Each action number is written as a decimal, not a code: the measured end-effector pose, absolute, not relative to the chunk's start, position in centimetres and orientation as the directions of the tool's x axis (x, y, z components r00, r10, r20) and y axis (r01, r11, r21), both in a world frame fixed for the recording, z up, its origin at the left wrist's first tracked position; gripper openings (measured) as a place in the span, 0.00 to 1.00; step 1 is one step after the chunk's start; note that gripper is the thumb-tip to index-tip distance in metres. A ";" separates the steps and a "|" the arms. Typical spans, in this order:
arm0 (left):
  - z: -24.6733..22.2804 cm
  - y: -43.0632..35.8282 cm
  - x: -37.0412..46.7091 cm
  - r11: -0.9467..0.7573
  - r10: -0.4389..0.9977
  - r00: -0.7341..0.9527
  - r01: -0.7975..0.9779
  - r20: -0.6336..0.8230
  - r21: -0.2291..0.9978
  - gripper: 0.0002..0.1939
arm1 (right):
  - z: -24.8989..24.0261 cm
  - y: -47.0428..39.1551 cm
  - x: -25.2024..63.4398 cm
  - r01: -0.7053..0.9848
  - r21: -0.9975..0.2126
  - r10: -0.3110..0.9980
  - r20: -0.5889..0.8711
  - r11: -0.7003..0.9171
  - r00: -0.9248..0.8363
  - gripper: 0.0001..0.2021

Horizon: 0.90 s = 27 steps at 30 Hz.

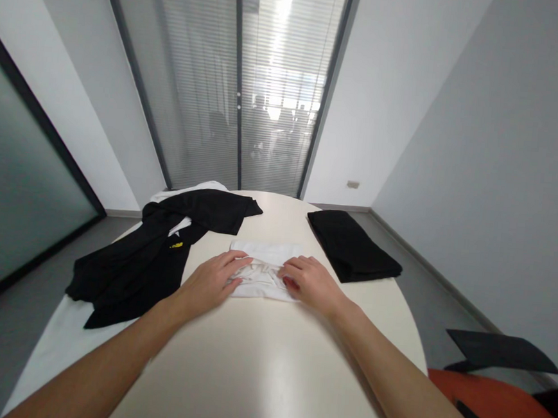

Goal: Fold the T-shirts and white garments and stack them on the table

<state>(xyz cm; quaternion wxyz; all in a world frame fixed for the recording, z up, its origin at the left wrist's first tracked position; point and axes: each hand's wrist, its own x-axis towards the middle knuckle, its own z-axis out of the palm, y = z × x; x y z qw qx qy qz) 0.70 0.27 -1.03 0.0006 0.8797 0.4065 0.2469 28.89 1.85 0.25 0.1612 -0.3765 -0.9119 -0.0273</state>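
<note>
In front of me a small folded white cloth [265, 290] lies on the table, with creased, bunched fabric along its middle. My left hand [213, 280] is at the cloth's left end, its fingers and thumb bent around the fabric. At the right end, the curled fingers of my right hand [312, 282] grip the cloth too. The fingertips partly cover the fabric, and its exact garment kind cannot be made out.
A rumpled black garment [133, 255] with a yellow mark lies at left over white fabric [56, 339]. A folded black cloth [351, 247] rests at the right of the round table [246, 374]. An orange chair [500, 407] stands at lower right; glass panels rise behind.
</note>
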 end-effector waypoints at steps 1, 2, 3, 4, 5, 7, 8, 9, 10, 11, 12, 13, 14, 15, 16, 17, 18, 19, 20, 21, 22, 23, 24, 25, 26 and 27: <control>-1.0 0.3 0.7 -0.667 0.718 0.545 0.716 0.432 0.205 0.20 | 0.3 1.9 28.9 0.702 -0.084 0.689 0.303 0.707 -0.658 0.08; -1.1 0.3 0.7 -0.665 0.721 0.542 0.717 0.432 0.209 0.20 | 0.3 1.9 28.9 0.707 -0.099 0.699 0.298 0.700 -0.650 0.08; -1.1 0.3 0.7 -0.664 0.722 0.540 0.717 0.433 0.212 0.20 | 0.3 1.9 29.0 0.710 -0.112 0.704 0.303 0.695 -0.642 0.08; -1.1 0.3 0.7 -0.665 0.720 0.540 0.716 0.435 0.213 0.20 | 0.4 2.0 29.1 0.710 -0.121 0.705 0.311 0.694 -0.637 0.08; -1.2 0.4 0.7 -0.667 0.718 0.540 0.715 0.438 0.212 0.20 | 0.4 2.0 29.2 0.709 -0.123 0.704 0.321 0.695 -0.634 0.08; -1.3 0.4 0.7 -0.671 0.714 0.542 0.711 0.443 0.210 0.20 | 0.4 2.1 29.3 0.712 -0.106 0.699 0.339 0.694 -0.630 0.10; -1.3 0.5 0.6 -0.673 0.712 0.543 0.710 0.445 0.210 0.19 | 0.4 2.1 29.4 0.716 -0.090 0.696 0.344 0.692 -0.630 0.11; -1.4 0.5 0.6 -0.673 0.712 0.542 0.709 0.447 0.212 0.19 | 0.4 2.1 29.4 0.720 -0.070 0.693 0.350 0.690 -0.630 0.12; -1.4 0.5 0.6 -0.674 0.711 0.541 0.707 0.448 0.215 0.19 | 0.4 2.0 29.5 0.724 -0.050 0.690 0.354 0.688 -0.631 0.12; -1.4 0.5 0.6 -0.674 0.712 0.540 0.706 0.449 0.219 0.19 | 0.3 2.0 29.4 0.726 -0.033 0.686 0.360 0.687 -0.633 0.12; -1.4 0.5 0.6 -0.674 0.712 0.541 0.704 0.448 0.221 0.19 | 0.3 2.0 29.4 0.726 -0.019 0.681 0.364 0.688 -0.636 0.12; -1.3 0.5 0.6 -0.674 0.713 0.541 0.704 0.445 0.224 0.19 | 0.2 1.9 29.3 0.725 -0.009 0.677 0.367 0.689 -0.638 0.11; -1.3 0.5 0.6 -0.674 0.714 0.543 0.704 0.442 0.224 0.19 | 0.1 1.9 29.3 0.725 -0.002 0.674 0.371 0.689 -0.639 0.11; -1.2 0.5 0.6 -0.673 0.716 0.543 0.705 0.439 0.225 0.19 | 0.0 1.9 29.2 0.726 0.002 0.673 0.375 0.687 -0.638 0.10; -1.2 0.4 0.6 -0.671 0.717 0.544 0.706 0.436 0.224 0.19 | -0.1 2.0 29.1 0.728 0.002 0.673 0.379 0.686 -0.635 0.09; -1.2 0.4 0.7 -0.671 0.718 0.544 0.707 0.434 0.224 0.19 | -0.2 2.0 29.0 0.729 -0.001 0.673 0.386 0.684 -0.631 0.08; -1.1 0.4 0.7 -0.671 0.717 0.544 0.707 0.435 0.223 0.19 | -0.3 2.0 28.9 0.730 -0.008 0.673 0.396 0.683 -0.625 0.07; -1.2 0.4 0.7 -0.672 0.716 0.543 0.705 0.438 0.224 0.19 | -0.3 2.0 28.8 0.731 -0.018 0.672 0.410 0.682 -0.617 0.07; -1.2 0.4 0.6 -0.674 0.714 0.542 0.703 0.442 0.227 0.19 | -0.4 2.0 28.7 0.727 -0.032 0.667 0.426 0.686 -0.611 0.07; -1.2 0.4 0.6 -0.676 0.712 0.540 0.700 0.448 0.230 0.19 | -0.4 2.0 28.5 0.716 -0.048 0.658 0.441 0.696 -0.610 0.08; -1.3 0.5 0.6 -0.679 0.709 0.540 0.696 0.454 0.233 0.19 | -0.4 1.9 28.4 0.697 -0.067 0.644 0.453 0.714 -0.616 0.08; -1.3 0.5 0.6 -0.683 0.705 0.541 0.692 0.459 0.234 0.18 | -0.3 1.8 28.3 0.671 -0.087 0.627 0.460 0.737 -0.629 0.08; -1.3 0.5 0.6 -0.687 0.701 0.543 0.688 0.462 0.233 0.18 | -0.2 1.7 28.2 0.643 -0.105 0.610 0.460 0.759 -0.645 0.08; -1.3 0.5 0.6 -0.691 0.696 0.547 0.686 0.465 0.228 0.17 | -0.1 1.6 28.2 0.617 -0.121 0.595 0.459 0.777 -0.659 0.08; -1.3 0.5 0.6 -0.693 0.693 0.550 0.686 0.467 0.221 0.17 | 0.1 1.4 28.2 0.601 -0.132 0.587 0.458 0.788 -0.668 0.07; -1.3 0.5 0.6 -0.693 0.692 0.552 0.690 0.465 0.210 0.16 | 0.2 1.4 28.2 0.596 -0.137 0.584 0.457 0.792 -0.671 0.07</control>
